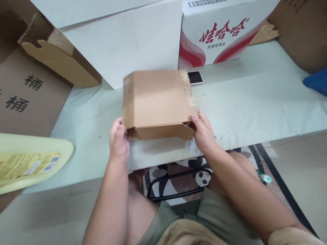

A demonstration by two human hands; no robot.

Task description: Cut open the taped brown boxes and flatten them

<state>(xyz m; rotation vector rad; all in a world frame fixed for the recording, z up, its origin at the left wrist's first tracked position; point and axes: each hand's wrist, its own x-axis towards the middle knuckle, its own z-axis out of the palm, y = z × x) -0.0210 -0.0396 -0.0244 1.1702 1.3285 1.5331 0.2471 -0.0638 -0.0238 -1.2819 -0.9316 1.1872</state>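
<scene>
A small brown cardboard box (pixel 158 98) lies on the pale table (pixel 255 102) near its front edge, its near flap folded in. My left hand (pixel 119 141) grips the box's near left corner with curled fingers. My right hand (pixel 203 132) pinches the near right corner, fingers closed on the flap's end.
A large white carton (pixel 122 37) and a red-and-white printed carton (pixel 219 30) stand behind the box. A phone (pixel 195 77) lies beside them. Brown cardboard with black characters (pixel 28 92) leans at left, above a yellow object (pixel 28 163). Something blue (pixel 316 81) sits at the right edge.
</scene>
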